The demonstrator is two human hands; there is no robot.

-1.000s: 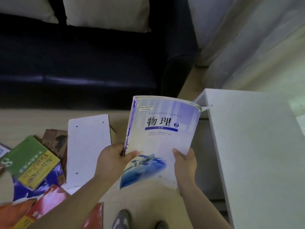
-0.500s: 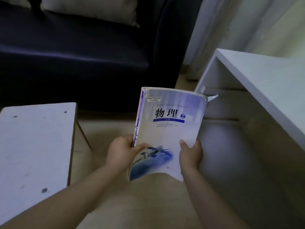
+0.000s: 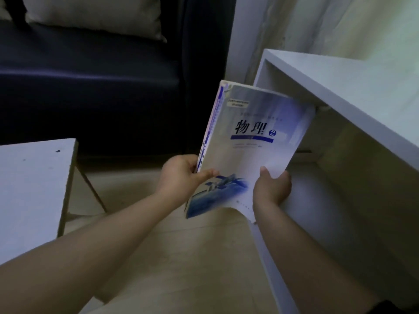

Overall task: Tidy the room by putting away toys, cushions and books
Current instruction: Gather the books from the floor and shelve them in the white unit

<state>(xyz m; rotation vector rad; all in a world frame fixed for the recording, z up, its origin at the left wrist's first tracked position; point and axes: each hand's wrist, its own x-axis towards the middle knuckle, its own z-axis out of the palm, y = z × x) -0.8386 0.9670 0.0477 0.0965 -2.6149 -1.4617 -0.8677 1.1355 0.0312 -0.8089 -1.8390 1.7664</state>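
A pale blue textbook (image 3: 251, 141) with Chinese characters and a circled 2 on its cover is held upright in front of me, tilted to the right. My left hand (image 3: 181, 175) grips its spine edge, thumb lying across the cover. My right hand (image 3: 272, 189) holds the lower right corner, thumb on the cover. The book's top right corner reaches the open front of a white shelf unit (image 3: 340, 87) on the right. A cream cushion (image 3: 95, 17) rests on the dark sofa (image 3: 90, 82) at the back.
A low white table (image 3: 31, 189) with thin legs stands on the left. The inside of the shelf unit (image 3: 353, 200) is a bare wooden compartment. Pale curtains (image 3: 317, 26) hang behind it. Light wooden floor (image 3: 181, 257) lies between table and shelf.
My view has dropped lower and the pile of books on the floor has left the frame. Both hands have carried the textbook rightward to the shelf opening, tilting it.
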